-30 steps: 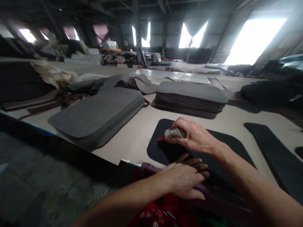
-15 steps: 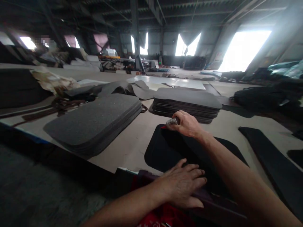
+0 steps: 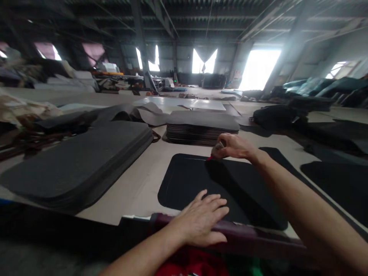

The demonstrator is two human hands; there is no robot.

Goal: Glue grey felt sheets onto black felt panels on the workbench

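Note:
A black rounded-corner panel (image 3: 184, 180) lies flat on the pale table before me. My right hand (image 3: 237, 146) is closed around a small greyish bottle (image 3: 217, 150), whose red tip meets the panel near its far edge. A thin pale line runs left from that tip along the edge. My left hand (image 3: 201, 220) rests palm down at the panel's near edge, fingers spread, holding nothing. The bottle is partly hidden by my fingers.
One stack of dark grey panels (image 3: 86, 153) stands to the left, another stack (image 3: 201, 120) just beyond the black panel. More black pieces (image 3: 336, 180) lie at right. A maroon strip (image 3: 258, 237) runs along the table's front edge.
My view has turned to the right. My right hand has moved rightward along the panel's far edge with the bottle, and a pale line shows behind the tip. My left hand stays spread at the near edge.

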